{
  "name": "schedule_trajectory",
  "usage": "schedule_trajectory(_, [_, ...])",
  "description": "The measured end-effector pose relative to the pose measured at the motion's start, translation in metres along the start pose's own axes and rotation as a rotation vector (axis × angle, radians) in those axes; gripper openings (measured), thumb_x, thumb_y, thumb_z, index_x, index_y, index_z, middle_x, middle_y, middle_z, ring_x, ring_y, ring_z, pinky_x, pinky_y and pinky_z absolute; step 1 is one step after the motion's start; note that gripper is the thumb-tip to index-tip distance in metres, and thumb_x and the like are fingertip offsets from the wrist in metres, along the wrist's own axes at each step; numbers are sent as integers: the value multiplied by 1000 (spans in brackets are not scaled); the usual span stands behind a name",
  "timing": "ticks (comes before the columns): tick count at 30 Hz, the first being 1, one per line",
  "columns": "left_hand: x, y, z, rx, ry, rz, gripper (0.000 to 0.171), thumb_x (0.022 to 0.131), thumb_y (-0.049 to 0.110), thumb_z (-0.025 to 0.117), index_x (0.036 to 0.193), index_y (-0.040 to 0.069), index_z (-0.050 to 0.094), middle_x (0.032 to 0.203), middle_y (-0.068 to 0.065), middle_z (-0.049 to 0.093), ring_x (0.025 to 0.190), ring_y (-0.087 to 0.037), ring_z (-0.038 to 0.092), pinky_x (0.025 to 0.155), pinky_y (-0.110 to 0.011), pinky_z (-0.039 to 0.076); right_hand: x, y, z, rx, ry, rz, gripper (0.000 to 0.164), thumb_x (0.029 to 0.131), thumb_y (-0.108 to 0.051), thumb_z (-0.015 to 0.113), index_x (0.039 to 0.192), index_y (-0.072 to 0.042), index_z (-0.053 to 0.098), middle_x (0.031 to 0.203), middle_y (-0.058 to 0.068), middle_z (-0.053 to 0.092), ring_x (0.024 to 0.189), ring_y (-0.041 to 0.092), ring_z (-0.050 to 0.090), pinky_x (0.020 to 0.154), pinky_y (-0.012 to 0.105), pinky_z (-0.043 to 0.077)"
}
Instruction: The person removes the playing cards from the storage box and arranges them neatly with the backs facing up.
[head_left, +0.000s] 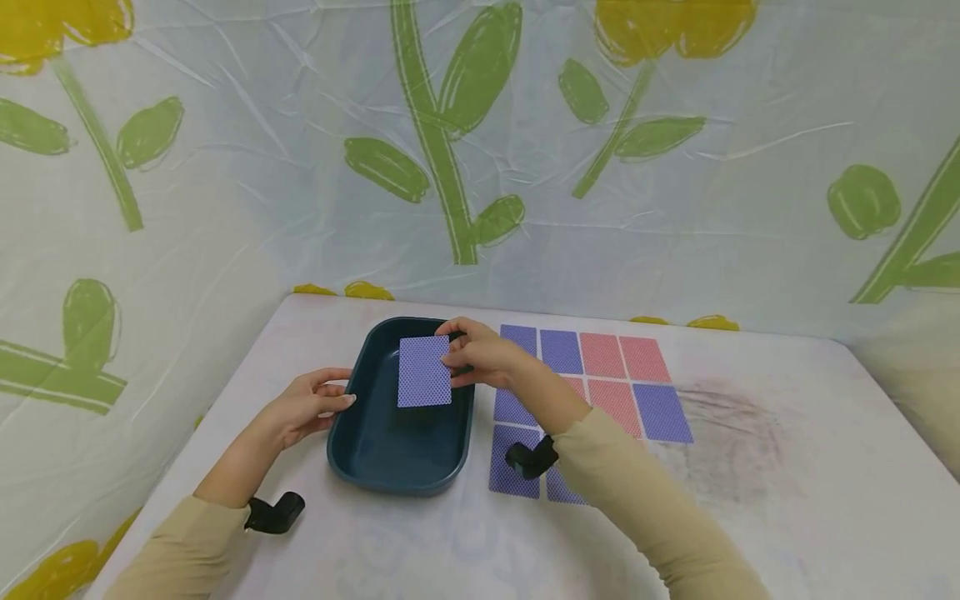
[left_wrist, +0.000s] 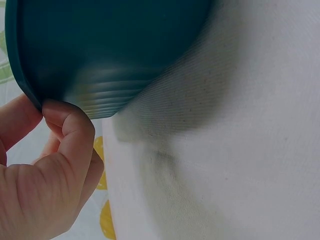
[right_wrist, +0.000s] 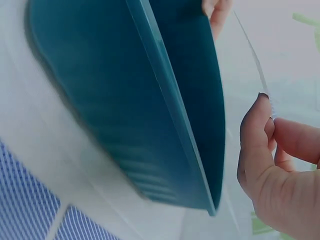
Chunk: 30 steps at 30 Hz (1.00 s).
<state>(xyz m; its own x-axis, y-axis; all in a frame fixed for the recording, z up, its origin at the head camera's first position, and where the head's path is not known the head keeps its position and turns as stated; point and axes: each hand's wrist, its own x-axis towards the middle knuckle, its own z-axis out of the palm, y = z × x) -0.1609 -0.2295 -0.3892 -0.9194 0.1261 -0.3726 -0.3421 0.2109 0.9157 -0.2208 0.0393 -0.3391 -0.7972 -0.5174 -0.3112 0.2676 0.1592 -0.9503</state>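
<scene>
A dark teal plastic bin (head_left: 401, 454) stands on the table. My left hand (head_left: 303, 407) pinches its left rim between thumb and fingers; the left wrist view shows this hand (left_wrist: 55, 155) at the rim close up. Over the bin's opening, my right hand (head_left: 480, 354) holds a blue-backed playing card (head_left: 423, 372) by its right edge, with the patterned back towards the head camera. In the right wrist view the card (right_wrist: 254, 52) appears nearly edge-on between thumb and finger, above the bin's rim. The card's face is hidden.
Right of the bin, playing cards lie back up in rows, some blue (head_left: 663, 412), some red (head_left: 643, 358). My right forearm covers part of them. A flower-printed sheet (head_left: 300, 192) hangs behind and beside the white table (head_left: 810, 500).
</scene>
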Motion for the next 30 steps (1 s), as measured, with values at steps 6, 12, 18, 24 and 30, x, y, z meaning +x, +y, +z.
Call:
schedule_trajectory(6, [0, -3, -1, 2, -3, 1, 57, 91, 9, 60, 140, 0, 33, 102, -9, 49, 83, -13, 54, 72, -27, 48, -21, -1, -17, -40, -28, -33, 41, 91, 6, 50, 129, -4, 38, 85, 6, 40, 74, 18, 47, 62, 28, 48])
schedule_trajectory(12, [-1, -3, -1, 10, 5, -6, 58, 91, 10, 60, 141, 0, 32, 106, -10, 48, 84, -14, 54, 72, -27, 47, -41, 4, -39, -61, -10, -50, 42, 91, 3, 51, 130, -3, 36, 89, 6, 41, 78, 18, 48, 67, 29, 49])
schedule_trajectory(18, [-2, -1, -1, 3, 0, -7, 58, 91, 10, 60, 141, 0, 32, 105, -10, 48, 84, -13, 54, 71, -27, 47, -64, 13, -63, -75, 14, -73, 44, 91, 2, 51, 132, 0, 34, 91, 7, 39, 77, 18, 45, 66, 26, 48])
schedule_trajectory(24, [-2, 1, -1, -11, -5, 4, 57, 91, 8, 60, 140, -1, 32, 100, -8, 50, 82, -13, 55, 71, -27, 48, -86, 20, -83, -74, 56, -59, 44, 91, 1, 50, 132, 1, 34, 92, 7, 39, 78, 17, 46, 65, 25, 47])
schedule_trajectory(30, [-2, 1, 0, -8, -5, 1, 57, 91, 8, 60, 140, -1, 32, 101, -9, 49, 84, -14, 54, 72, -27, 48, -108, 30, -100, -62, 109, -25, 42, 91, 1, 51, 130, -1, 34, 95, 9, 40, 87, 21, 50, 71, 28, 49])
